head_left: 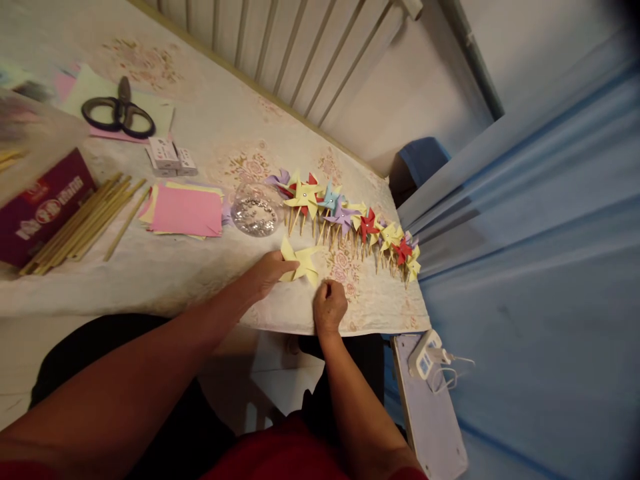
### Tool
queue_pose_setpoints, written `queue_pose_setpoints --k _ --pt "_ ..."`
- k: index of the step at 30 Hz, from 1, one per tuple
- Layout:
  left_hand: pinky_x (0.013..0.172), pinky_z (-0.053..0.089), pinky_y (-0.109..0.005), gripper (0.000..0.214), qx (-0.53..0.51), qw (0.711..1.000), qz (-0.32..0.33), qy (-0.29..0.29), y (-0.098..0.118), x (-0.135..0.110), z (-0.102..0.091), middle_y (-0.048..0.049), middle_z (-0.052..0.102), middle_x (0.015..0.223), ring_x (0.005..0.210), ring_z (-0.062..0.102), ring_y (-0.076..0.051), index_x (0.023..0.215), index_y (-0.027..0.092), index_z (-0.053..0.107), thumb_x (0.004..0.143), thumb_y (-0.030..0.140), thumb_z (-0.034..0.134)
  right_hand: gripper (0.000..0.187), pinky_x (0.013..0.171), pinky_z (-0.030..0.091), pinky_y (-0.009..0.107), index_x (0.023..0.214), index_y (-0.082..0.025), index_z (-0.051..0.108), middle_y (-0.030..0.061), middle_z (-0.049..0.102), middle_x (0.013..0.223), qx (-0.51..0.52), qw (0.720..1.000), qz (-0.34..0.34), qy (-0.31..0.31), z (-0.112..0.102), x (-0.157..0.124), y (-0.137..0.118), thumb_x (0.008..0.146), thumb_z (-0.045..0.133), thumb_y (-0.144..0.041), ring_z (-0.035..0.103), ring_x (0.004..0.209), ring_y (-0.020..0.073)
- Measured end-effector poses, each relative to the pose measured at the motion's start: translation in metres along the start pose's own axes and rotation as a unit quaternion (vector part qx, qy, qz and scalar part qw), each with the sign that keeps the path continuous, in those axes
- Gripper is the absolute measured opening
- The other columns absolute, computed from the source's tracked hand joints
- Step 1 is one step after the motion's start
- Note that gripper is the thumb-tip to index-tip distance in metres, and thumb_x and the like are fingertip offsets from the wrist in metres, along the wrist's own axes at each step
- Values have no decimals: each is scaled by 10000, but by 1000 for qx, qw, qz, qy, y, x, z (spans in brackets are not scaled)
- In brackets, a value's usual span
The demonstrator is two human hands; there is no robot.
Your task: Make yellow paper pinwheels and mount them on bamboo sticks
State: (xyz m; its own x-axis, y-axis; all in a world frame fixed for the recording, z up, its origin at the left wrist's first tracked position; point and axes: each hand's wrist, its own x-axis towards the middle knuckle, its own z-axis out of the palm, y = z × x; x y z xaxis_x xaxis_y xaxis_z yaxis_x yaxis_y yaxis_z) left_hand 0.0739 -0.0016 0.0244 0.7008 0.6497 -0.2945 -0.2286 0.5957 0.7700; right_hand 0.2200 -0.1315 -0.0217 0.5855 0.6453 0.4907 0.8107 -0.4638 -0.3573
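Near the table's front edge my left hand point(273, 272) pinches a yellow paper pinwheel point(303, 263) by its middle, thumb on top. Its blades spread out past my fingertips, and no stick shows on it. Just to the right, my right hand point(331, 305) is closed with its fingers curled in; whether it holds something small is hidden. Behind the yellow pinwheel stands a clear round dish point(255, 215) of small shiny metal pieces. A row of finished pinwheels point(343, 215) on sticks, in yellow, red, purple and blue, lies farther to the right.
Pink and yellow paper squares point(187, 211) lie left of the dish. Small white boxes point(167, 157) and black-handled scissors point(120, 115) are behind them. Thin wooden sticks point(83, 227) lean by a purple box point(47, 207). A power strip point(425, 353) rests on a low surface at right, beside blue curtains point(525, 233).
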Motion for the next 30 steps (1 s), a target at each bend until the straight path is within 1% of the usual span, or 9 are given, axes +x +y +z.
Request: queue_pose_setpoints --k 8,14,18,20,22,23,25,28,30 --pt "653 476 -246 209 15 1000 -1 -12 -1 -8 -7 -29 713 735 696 633 -167 819 154 693 628 239 700 273 746 443 303 889 -159 690 91 692 834 -1 999 -37 21 2 -2 2 956 437 -237 624 800 212" --pt "691 483 -254 242 9 999 -15 -29 3 -15 -12 -39 731 766 711 643 -169 823 145 702 611 261 719 281 726 428 306 853 -162 685 92 678 826 15 1000 -18 8 0 -4 -1 934 434 -258 604 779 206" --pt "725 479 -272 315 12 1000 0 -20 8 -19 -18 -42 736 799 777 653 -193 886 139 705 606 281 725 261 735 437 309 790 -177 674 60 680 777 114 991 64 -12 -2 8 0 875 466 -310 587 734 191" --pt "728 475 -282 328 21 1000 7 -13 8 -19 -21 -45 734 798 792 652 -205 892 135 704 601 285 725 243 699 441 298 722 -186 641 25 643 696 182 975 125 -13 -6 27 -6 833 488 -339 560 677 176" --pt "716 469 -281 310 30 999 6 -13 8 -20 -24 -45 734 788 770 648 -203 871 134 706 599 282 723 221 657 443 285 695 -192 612 -5 596 646 237 960 147 -12 -11 52 -20 795 518 -366 535 635 162" --pt "704 464 -278 291 31 999 3 -13 7 -21 -26 -44 735 784 745 643 -196 856 136 708 604 281 720 218 638 442 277 709 -192 612 -15 583 640 260 955 140 -11 -15 66 -31 790 527 -376 527 617 154" --pt "675 452 -266 255 35 999 -3 -10 5 -21 -27 -44 741 792 694 628 -176 843 142 718 628 280 711 198 604 442 260 791 -189 643 -24 596 665 298 949 88 -55 -22 95 -61 788 543 -359 533 593 142" --pt "630 434 -256 224 37 999 -12 -4 2 -22 -28 -48 742 789 649 616 -163 841 149 729 653 267 698 165 598 448 243 822 -183 663 -20 622 689 293 939 -44 -172 -23 129 -111 807 556 -308 558 592 132" --pt "627 438 -258 212 35 999 -9 -4 2 -23 -27 -48 735 776 651 620 -169 839 152 726 654 249 689 118 649 453 235 771 -178 664 -17 636 702 250 925 -154 -242 -15 146 -141 801 571 -245 576 640 128"
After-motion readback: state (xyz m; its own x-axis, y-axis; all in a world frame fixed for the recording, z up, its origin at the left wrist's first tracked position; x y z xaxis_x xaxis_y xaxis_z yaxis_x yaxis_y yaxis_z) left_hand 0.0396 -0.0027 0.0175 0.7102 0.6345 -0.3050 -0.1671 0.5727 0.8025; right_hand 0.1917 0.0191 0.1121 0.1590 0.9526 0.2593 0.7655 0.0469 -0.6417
